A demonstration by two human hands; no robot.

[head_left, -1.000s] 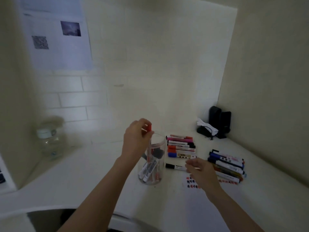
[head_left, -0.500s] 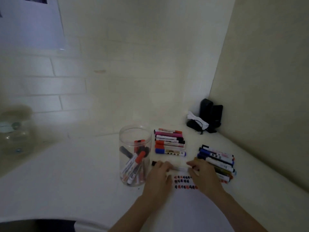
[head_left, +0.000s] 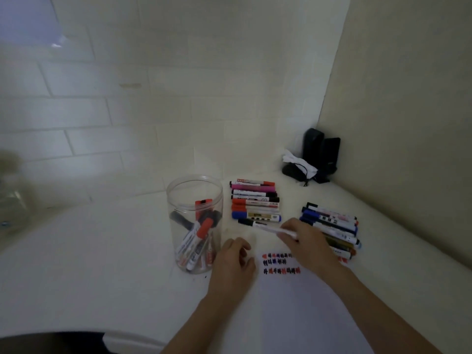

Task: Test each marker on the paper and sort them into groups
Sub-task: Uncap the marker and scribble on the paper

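Two hands over paper. Right hand pinches a black-capped marker, cap at 10 o'clock; left hand rests loosely curled, empty. Best next: left steadies paper, pulls cap straight off.

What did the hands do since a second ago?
The left hand left the top of the jar and came down onto the table beside the paper. The right hand lifted the black-capped marker, which its fingers now hold. Both sorted marker groups and the jar stayed put.
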